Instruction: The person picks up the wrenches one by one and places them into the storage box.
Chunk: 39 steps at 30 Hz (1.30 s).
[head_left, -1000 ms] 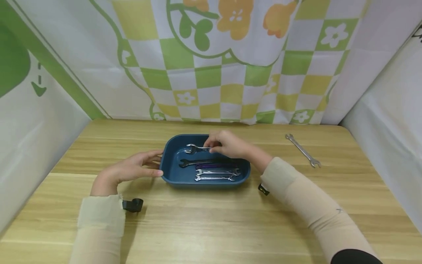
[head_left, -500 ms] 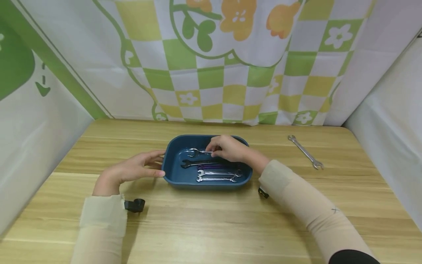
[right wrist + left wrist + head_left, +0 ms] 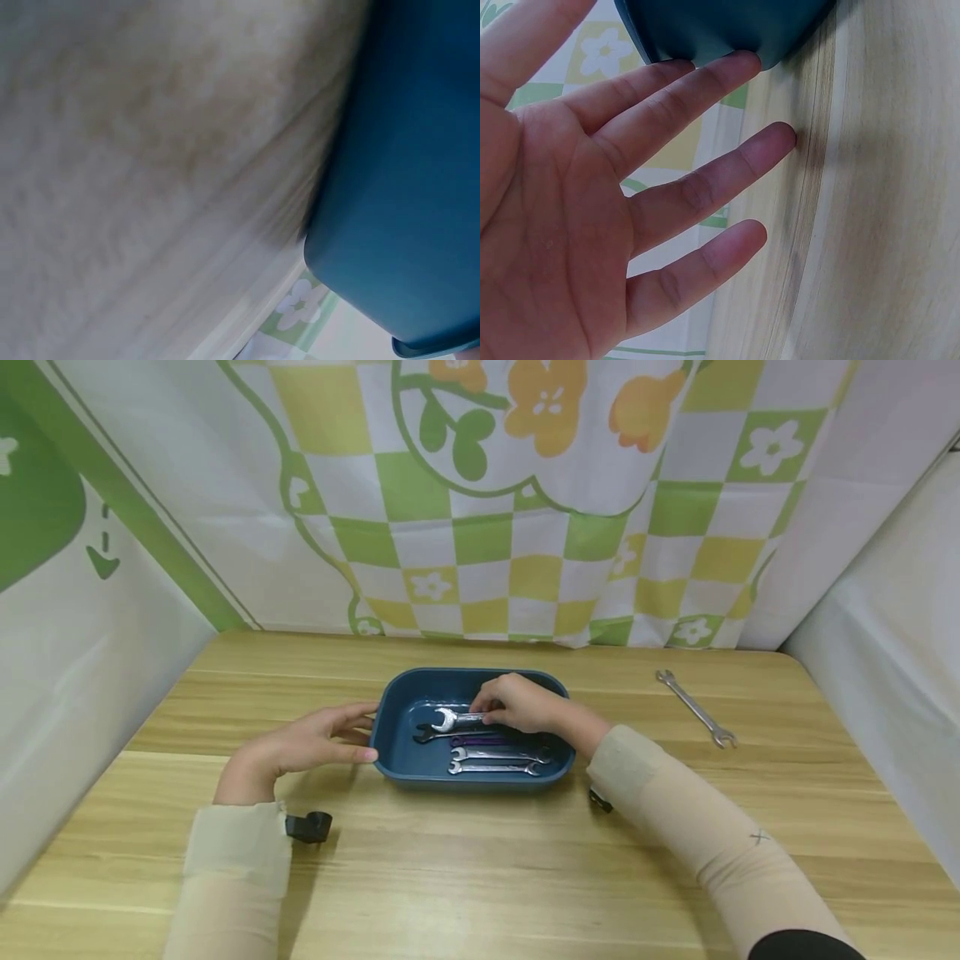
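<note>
In the head view, a dark blue tray (image 3: 397,779) stands mid-table. My right hand (image 3: 525,703) reaches into it from the right and pinches a silver open-end wrench (image 3: 447,720), whose far end is hidden by the hand. Just below that lies a black wrench (image 3: 426,734), then a purple wrench (image 3: 472,742) and two silver wrenches, a larger one (image 3: 495,754) and a smaller one (image 3: 491,768), side by side. My left hand (image 3: 311,745) touches the tray's left end with spread fingers; in the left wrist view, two fingertips (image 3: 739,67) meet the tray wall.
Another silver wrench (image 3: 695,707) lies slantwise on the wooden table (image 3: 465,877), right of the tray. A patterned cloth (image 3: 540,539) hangs behind the table. The right wrist view has only the tray's outer wall (image 3: 397,210) and the tabletop, with that hand almost out of sight.
The right hand has brought the pinched wrench nearer, from the tray's back to right beside the black wrench. The left hand stays at the tray's left end.
</note>
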Tool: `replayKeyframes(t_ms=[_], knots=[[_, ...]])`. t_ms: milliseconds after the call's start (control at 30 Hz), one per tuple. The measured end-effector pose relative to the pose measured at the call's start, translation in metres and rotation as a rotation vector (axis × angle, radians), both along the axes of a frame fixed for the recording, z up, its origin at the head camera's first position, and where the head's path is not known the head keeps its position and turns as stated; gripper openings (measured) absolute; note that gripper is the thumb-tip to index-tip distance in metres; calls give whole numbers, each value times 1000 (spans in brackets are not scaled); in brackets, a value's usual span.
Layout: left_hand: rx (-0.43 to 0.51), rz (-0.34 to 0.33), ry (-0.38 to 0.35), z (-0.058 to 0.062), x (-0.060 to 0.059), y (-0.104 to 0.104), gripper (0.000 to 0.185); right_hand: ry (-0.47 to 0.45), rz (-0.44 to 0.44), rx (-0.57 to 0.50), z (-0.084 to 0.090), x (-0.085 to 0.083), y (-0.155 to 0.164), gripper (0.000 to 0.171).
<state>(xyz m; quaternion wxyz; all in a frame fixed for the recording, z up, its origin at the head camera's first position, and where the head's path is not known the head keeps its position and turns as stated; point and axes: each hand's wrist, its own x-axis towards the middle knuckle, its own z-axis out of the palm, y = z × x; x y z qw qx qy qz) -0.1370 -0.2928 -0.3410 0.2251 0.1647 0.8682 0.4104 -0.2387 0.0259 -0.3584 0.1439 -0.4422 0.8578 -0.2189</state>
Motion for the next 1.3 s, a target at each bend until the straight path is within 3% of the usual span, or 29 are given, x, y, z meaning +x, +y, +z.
replayKeyframes(t_ms=[467,967,1300], knots=[[38,-9,-24,0,1,1,81,-33,14,34,-4,-1,1,21],[13,5,-33,-1,1,1,82,-13,-12,66,2,0,9,22],[12,-4,-15,0,1,0,82,-6,-5,-48,16,1,26,24]])
